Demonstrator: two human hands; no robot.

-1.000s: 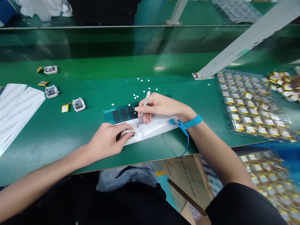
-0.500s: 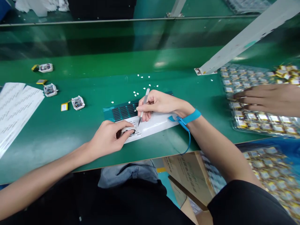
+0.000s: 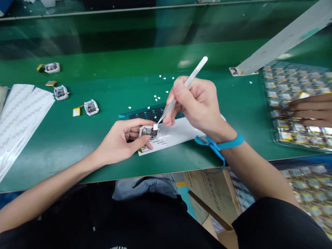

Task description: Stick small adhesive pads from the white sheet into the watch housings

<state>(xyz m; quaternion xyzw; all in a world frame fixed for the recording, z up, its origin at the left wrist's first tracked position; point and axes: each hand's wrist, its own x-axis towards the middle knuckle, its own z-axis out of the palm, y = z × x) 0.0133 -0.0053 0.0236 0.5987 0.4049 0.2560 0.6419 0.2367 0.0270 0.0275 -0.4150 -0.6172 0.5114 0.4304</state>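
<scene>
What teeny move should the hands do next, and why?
I'd maybe have the right hand gently press the small white piece with the tweezers. Their tip is already at the piece's edge, and the left hand is holding the open case right there. I can't tell whether the piece is stuck down.

The bare left hand (image 3: pixel 127 140) is low in the centre, palm inward, thumb and fingers closed in a pinch toward two o'clock; its forearm comes from eight o'clock. The bare right hand (image 3: pixel 194 103) is raised, fingertips pinched together toward seven o'clock, its forearm coming from four o'clock.
</scene>
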